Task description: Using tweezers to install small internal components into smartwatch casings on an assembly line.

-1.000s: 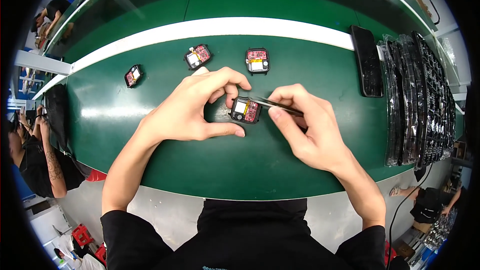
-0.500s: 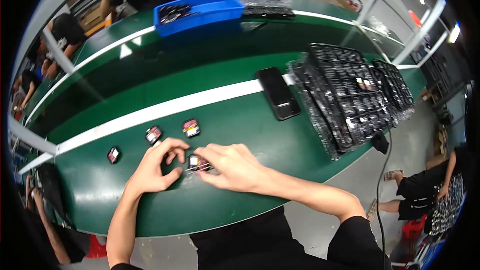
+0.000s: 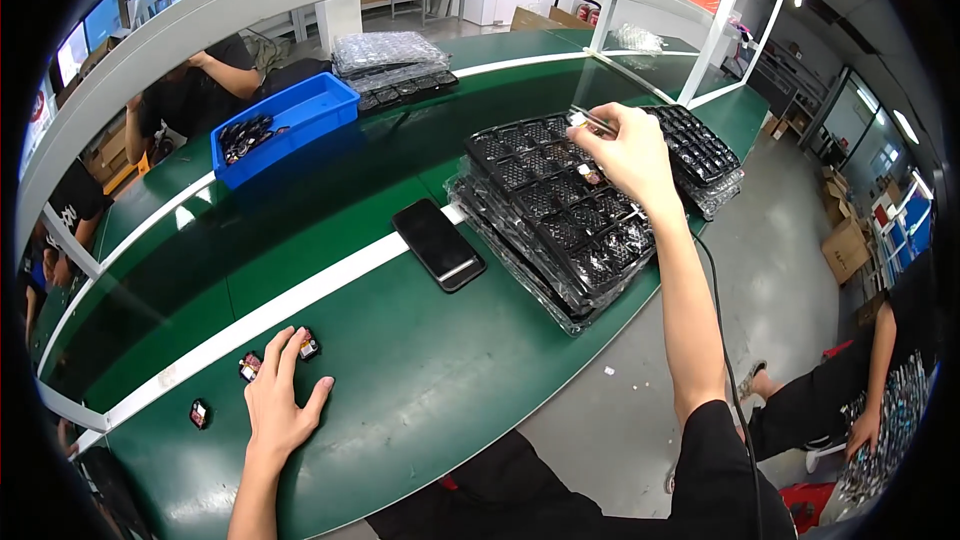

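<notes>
Black-rimmed square electronic modules [image 3: 249, 367] lie beside the spread left hand [image 3: 277, 408] on the green tabletop [image 3: 380, 390]; the right hand [image 3: 630, 152], pinching metal tweezers [image 3: 598, 122] above a black plastic tray [image 3: 520, 175], could slip and scratch the module inside [image 3: 588, 174]

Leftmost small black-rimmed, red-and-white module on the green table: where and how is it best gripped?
Probably grip the module by opposite sides of its black rim, from above and the near side. It seems to lie flat, exposed inside up, so avoid pressing the middle; a long white rail runs beyond it, the left hand is to its right.
</notes>
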### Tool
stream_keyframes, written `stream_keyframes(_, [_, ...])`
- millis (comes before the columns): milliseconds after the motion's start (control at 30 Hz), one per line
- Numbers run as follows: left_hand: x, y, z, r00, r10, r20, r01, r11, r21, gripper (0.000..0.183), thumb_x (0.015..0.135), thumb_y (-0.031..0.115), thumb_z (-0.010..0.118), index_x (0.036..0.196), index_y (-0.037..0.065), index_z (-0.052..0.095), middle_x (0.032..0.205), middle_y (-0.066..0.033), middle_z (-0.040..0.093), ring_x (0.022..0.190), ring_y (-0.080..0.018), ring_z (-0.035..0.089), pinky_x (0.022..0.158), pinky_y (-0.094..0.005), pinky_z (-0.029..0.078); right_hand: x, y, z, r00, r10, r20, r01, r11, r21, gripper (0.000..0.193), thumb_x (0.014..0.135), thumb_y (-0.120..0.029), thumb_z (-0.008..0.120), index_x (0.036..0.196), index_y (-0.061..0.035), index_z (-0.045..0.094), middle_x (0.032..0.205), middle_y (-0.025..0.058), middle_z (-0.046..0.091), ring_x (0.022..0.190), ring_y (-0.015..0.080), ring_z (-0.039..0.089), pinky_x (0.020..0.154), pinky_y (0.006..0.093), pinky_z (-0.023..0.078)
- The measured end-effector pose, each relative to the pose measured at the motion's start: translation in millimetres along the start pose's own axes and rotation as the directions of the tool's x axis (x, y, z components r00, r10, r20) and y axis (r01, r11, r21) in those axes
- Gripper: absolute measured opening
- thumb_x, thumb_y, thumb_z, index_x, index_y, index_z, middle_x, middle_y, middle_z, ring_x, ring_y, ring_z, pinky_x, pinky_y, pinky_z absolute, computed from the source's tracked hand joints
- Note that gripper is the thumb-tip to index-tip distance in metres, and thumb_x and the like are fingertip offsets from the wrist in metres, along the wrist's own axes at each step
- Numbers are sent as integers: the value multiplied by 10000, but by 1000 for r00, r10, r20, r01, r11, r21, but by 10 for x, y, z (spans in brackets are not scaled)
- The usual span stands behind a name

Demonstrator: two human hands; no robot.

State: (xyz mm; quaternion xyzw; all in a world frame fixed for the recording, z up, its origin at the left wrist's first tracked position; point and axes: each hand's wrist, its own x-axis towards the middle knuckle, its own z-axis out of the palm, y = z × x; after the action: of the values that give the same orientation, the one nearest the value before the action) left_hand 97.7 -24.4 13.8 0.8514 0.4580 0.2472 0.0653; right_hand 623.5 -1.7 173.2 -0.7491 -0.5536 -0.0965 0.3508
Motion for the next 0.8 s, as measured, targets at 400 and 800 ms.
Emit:
stream_keyframes(400, [206,-40,194,997,-2,-83,3,1000,7,495,958,197,817,1401,37,666,1255,-154,668,1107,-361,686,869,-460,592,852,1033,643,976,150,161,-125,980,-158,578,831,-533,921,1131,-41,864,1118,226,841,1082,357,821,1007,461,631])
stream_keyframes(800, [-94,-88,-45,985,165,50,-139,932,-333,591,911,45,819,1476,60,644,1454,-155,659,1303,-384,660,1093,-459,563,2,-604,221,900,-164,403,-78,850,521,340,1128,-268,683,1288,22,763,885,-38,634,803,65,551,707,267,459])
